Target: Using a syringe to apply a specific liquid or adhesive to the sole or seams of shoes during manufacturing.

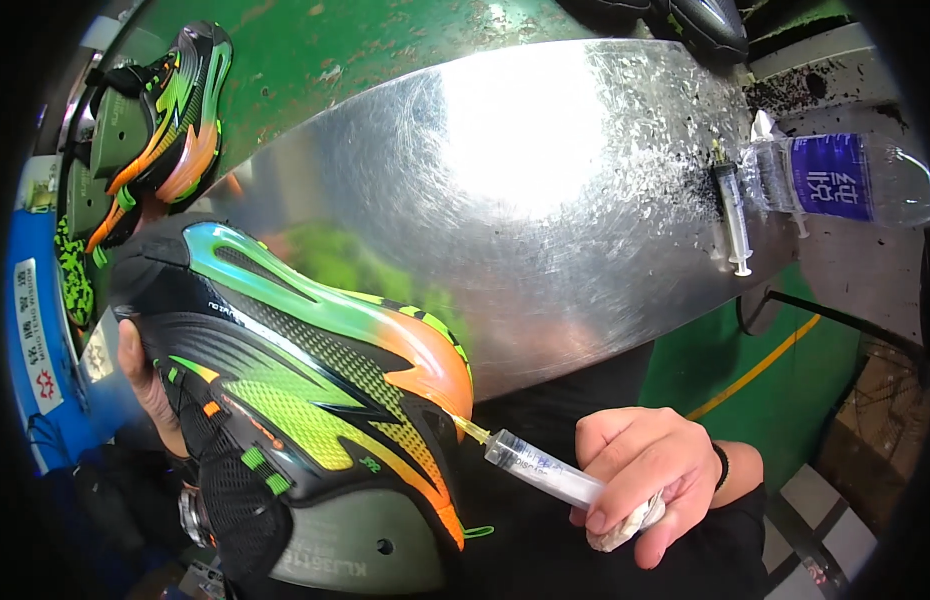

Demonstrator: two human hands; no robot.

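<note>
A black, green and orange sports shoe [315, 370] lies tilted across the near left, with its sole edge facing away and a grey-green shoe last [360, 535] inside it. My left hand [150, 385] grips it near the toe; most of the fingers are hidden behind the shoe. My right hand [650, 465] is closed around a clear syringe [545, 470] and a crumpled white tissue [630, 525]. The yellowish tip of the syringe meets the heel, around the seam between upper and sole. I cannot tell whether it is inserted.
A scratched metal tabletop [405, 150] spreads beyond the shoe. On its right lie another syringe [732, 220] and a clear bottle [885, 178] with a purple label. A matching shoe [180, 120] on a last stands at the far left. Dark shoes [710, 25] show at the top.
</note>
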